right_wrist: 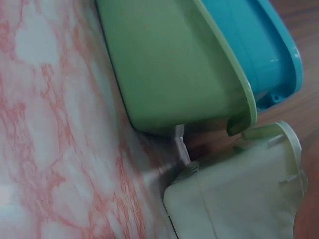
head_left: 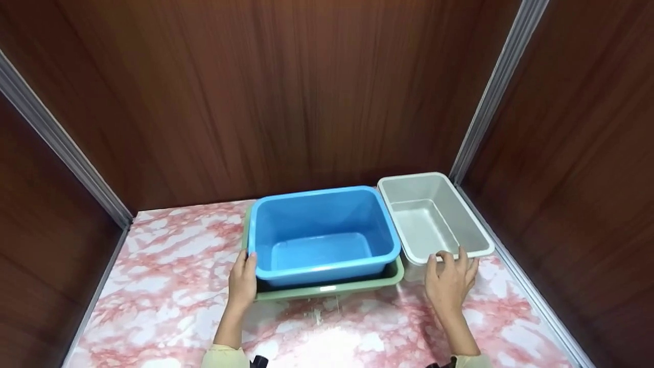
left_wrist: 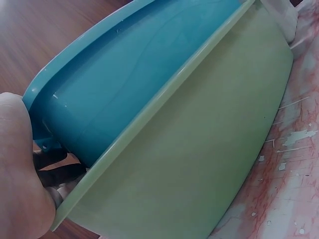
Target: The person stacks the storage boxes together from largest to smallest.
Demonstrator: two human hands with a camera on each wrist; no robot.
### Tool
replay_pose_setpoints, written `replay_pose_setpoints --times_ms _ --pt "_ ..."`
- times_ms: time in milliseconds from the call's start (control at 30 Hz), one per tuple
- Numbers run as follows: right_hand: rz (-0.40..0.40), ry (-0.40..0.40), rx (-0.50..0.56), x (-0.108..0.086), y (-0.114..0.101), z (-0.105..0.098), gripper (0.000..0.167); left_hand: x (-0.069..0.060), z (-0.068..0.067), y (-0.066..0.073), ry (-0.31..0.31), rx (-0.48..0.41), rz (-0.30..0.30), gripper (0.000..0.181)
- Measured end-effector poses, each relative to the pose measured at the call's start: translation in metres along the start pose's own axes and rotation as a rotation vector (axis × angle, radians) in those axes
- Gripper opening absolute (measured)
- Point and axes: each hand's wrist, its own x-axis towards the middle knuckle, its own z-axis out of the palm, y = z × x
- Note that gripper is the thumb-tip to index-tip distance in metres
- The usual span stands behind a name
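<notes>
A blue tub [head_left: 322, 248] sits nested in a green tub [head_left: 327, 291], whose rim shows along the left and front. My left hand [head_left: 242, 278] holds the blue tub's front left corner, with the thumb at its rim. In the left wrist view, shadowed fingers [left_wrist: 60, 174] reach in between the blue wall and the green rim. Just right of these stands a pale grey tub [head_left: 421, 225]. My right hand [head_left: 449, 281] grips that tub's front rim, its fingers bent over the edge. Only a sliver of this hand shows in the right wrist view.
The tubs rest on a red-and-white marbled tabletop [head_left: 168, 286]. Brown wood-look panels [head_left: 296, 102] enclose the back and both sides, with metal strips [head_left: 480, 122] along the corners. The grey tub lies close to the right panel.
</notes>
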Motion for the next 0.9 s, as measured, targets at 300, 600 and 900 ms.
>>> replay_pose_setpoints --times_ms 300,600,900 --pt "0.003 -0.013 -0.006 -0.006 0.001 -0.007 0.022 -0.002 0.0 -0.001 -0.033 -0.011 -0.058 0.056" --pt "-0.007 -0.012 0.021 -0.012 -0.003 -0.011 0.02 -0.004 -0.002 0.001 -0.029 -0.042 -0.068 0.056" --pt "-0.006 -0.011 0.023 -0.015 -0.005 -0.013 0.02 -0.003 -0.003 0.002 -0.015 -0.01 -0.049 0.05"
